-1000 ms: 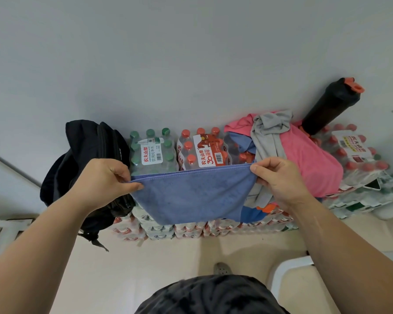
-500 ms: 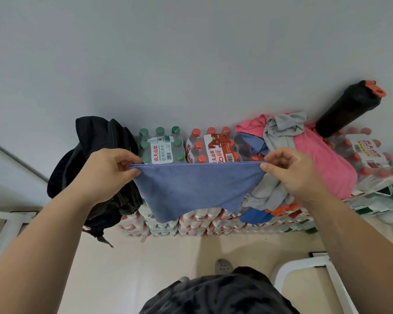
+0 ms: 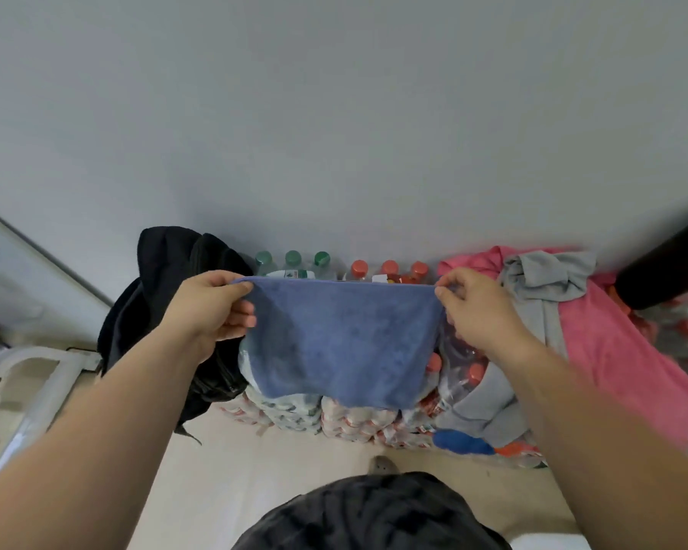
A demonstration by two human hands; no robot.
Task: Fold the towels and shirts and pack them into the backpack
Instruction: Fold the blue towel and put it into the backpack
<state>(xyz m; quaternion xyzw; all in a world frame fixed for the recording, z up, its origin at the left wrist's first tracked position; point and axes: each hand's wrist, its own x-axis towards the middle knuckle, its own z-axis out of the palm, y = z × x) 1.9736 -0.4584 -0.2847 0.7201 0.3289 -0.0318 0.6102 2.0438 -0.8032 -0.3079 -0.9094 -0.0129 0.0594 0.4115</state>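
Progress on the packing looks slight, judging from how things lie. One blue towel (image 3: 342, 339) hangs in the middle of the frame, stretched between both hands in front of the stacked packs of water bottles (image 3: 294, 264). Whether it has already been doubled over I cannot tell. To the right of centre, a pink garment (image 3: 620, 343) and a grey shirt (image 3: 545, 279) lie crumpled together on top of the bottle packs, plainly unfolded. A scrap of another blue cloth (image 3: 461, 444) pokes out at the lower edge of that heap. The black backpack (image 3: 163, 279) slumps against the wall left of centre, partly behind the left hand (image 3: 211, 307). Its opening cannot be made out, so I cannot say whether anything is inside. Most of the folding and the packing therefore seem to lie ahead. The left hand pinches the towel's upper left corner, thumb over the top edge and the curled fingers tucked against the cloth below. The right hand (image 3: 473, 311) nips the upper right corner between thumb and forefinger, its other fingers loosely curled behind. Between the two grips the top edge runs taut and nearly level, and the rest of the cloth hangs free, clear of the floor.
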